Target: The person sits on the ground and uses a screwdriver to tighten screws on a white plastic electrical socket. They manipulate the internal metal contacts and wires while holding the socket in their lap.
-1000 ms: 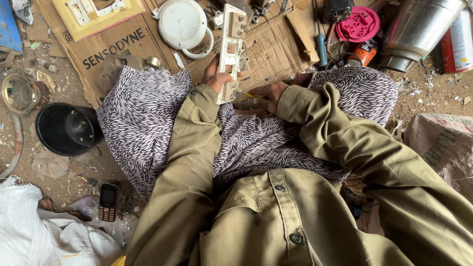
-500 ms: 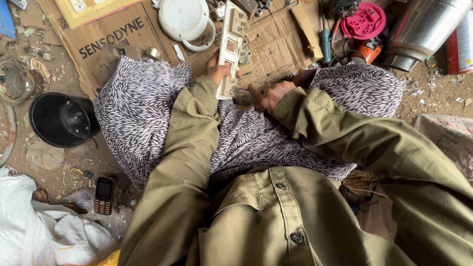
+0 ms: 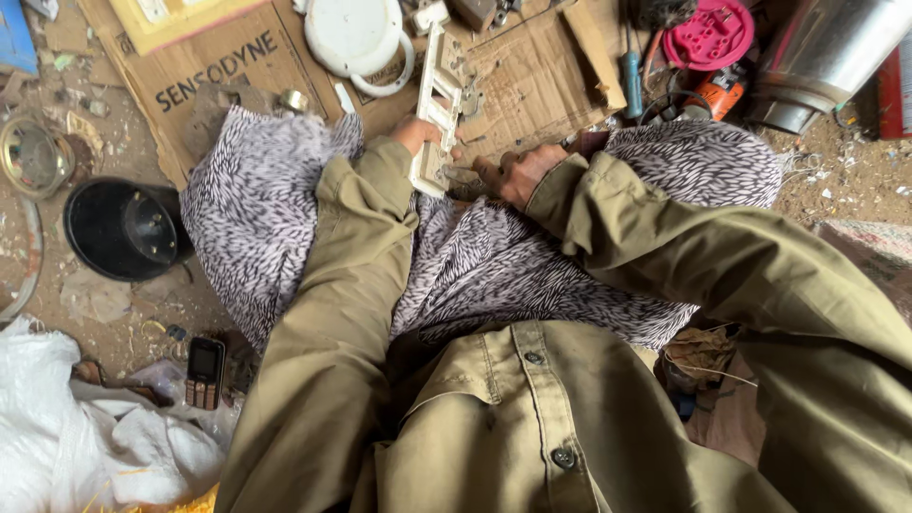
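Observation:
My left hand [image 3: 420, 133] grips the lower part of a long cream plastic switch panel [image 3: 437, 100], held upright over my lap. Its upper end points toward the cardboard sheet [image 3: 532, 66]. My right hand [image 3: 518, 173] is closed around a small tool at the panel's lower end; the tool is mostly hidden by my fingers. Both arms wear olive sleeves. A black-and-white patterned cloth [image 3: 256, 209] covers my knees under the hands.
A white round plastic lid [image 3: 356, 33] and a blue-handled screwdriver [image 3: 632, 81] lie on the cardboard. A pink disc [image 3: 708, 33] and a metal bucket [image 3: 826, 57] are at the far right. A black bowl [image 3: 119, 228], a small phone [image 3: 204, 370] and white bags [image 3: 57, 437] lie at the left.
The view has shifted slightly. My left hand has lifted the panel a little higher, and my right hand stays at its lower end.

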